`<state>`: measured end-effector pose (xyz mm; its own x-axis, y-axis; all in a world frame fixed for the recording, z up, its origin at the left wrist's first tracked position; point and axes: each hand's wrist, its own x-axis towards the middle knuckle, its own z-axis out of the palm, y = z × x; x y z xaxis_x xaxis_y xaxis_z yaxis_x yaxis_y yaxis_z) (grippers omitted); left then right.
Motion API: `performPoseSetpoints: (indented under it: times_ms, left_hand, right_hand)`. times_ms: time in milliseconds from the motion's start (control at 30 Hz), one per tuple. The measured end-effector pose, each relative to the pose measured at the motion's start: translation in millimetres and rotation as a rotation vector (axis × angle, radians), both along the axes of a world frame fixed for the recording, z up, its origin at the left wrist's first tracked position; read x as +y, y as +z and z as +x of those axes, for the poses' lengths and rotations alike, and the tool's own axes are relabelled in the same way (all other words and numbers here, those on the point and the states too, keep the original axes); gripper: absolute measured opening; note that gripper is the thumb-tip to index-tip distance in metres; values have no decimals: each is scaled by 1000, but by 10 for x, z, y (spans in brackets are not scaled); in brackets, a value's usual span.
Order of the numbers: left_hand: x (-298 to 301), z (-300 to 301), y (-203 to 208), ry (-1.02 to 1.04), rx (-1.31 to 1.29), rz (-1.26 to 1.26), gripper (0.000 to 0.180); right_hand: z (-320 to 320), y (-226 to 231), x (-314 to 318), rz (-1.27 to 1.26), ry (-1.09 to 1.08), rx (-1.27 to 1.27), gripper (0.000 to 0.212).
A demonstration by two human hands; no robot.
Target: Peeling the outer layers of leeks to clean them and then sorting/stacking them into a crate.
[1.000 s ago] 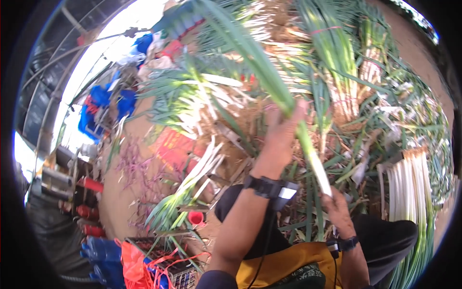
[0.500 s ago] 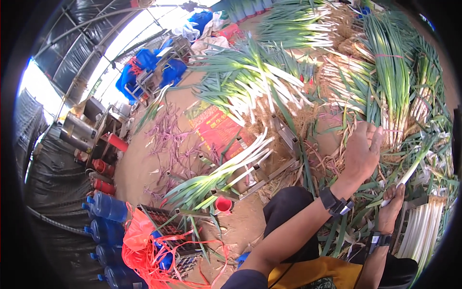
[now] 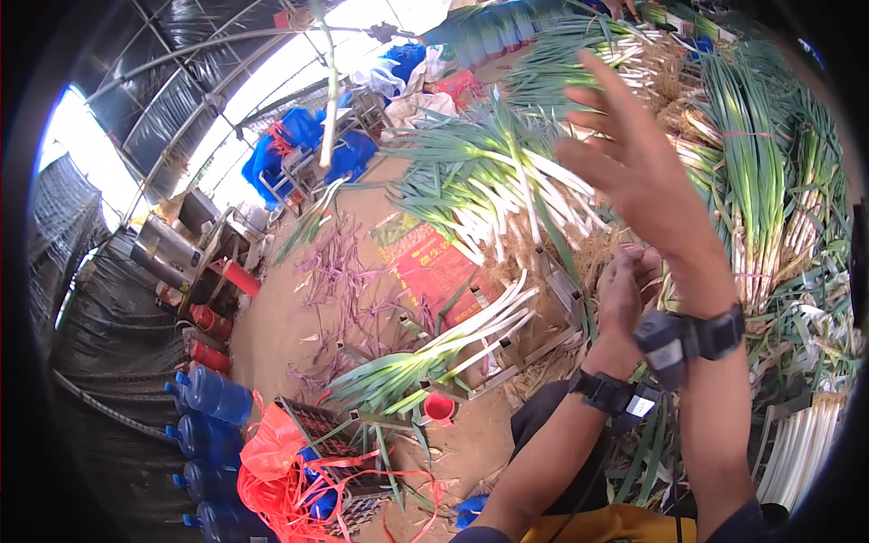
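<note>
My right hand (image 3: 634, 163) is raised in front of the leek pile, fingers spread, with nothing in it. Below it, my left hand (image 3: 621, 294) has curled fingers, partly covered by my right forearm; what it holds, if anything, is hidden. A single leek (image 3: 329, 113), white end down, appears in mid-air at the upper left, apart from both hands. A small bunch of leeks (image 3: 471, 330) lies across a metal rack (image 3: 563, 285) left of my hands. Beyond it spreads a larger pile of leeks (image 3: 507, 176) with roots on.
Tied leeks (image 3: 749, 163) stand at the right, with trimmed leeks (image 3: 801, 448) below them. Red plastic strapping (image 3: 272, 448) hangs on a dark crate (image 3: 312, 425). Blue water jugs (image 3: 213, 394) line the lower left. A red sack (image 3: 439, 276) lies on the ground.
My right hand has let go of the leek and swung up and left, opening. My left hand has moved left and down, its fingers curling. A leek now appears in the air at upper left.
</note>
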<state>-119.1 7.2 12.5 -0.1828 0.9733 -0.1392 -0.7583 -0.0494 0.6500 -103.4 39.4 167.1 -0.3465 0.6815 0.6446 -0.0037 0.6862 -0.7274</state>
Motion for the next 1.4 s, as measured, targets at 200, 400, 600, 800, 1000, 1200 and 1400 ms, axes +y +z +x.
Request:
performPoseSetpoints:
  times_ms: [200,400,600,800,1000,1200,1400]
  left_hand:
    - [-67,-130,-52,63,16,-170,36]
    - [-76,99,-7,-63,87,-120,31]
    - [-232,-78,-91,-222,532,362,31]
    - [-218,6,166,-233,197,56,37]
    - [-171,143,117,-282,231,-10,33]
    - [-150,451,253,-121,405,-137,30]
    - [-93,493,217,-234,358,-152,22]
  right_hand:
    - [1347,-1571,117,-714,-20,22,63]
    - [3423,-4040,-416,-1219,-425,-192,33]
    - [3967,-5084,-1231,-1413,-499,-239,16]
    - [3494,-5298,-1222,-1368,-587,-276,35]
    - [3209,-5455,-1000,-1147,-795,-701,32]
    - [3094,-5730,-562,-971,-822,-772,46]
    - [2718,-5470,-422,-1215,-839,-819,62]
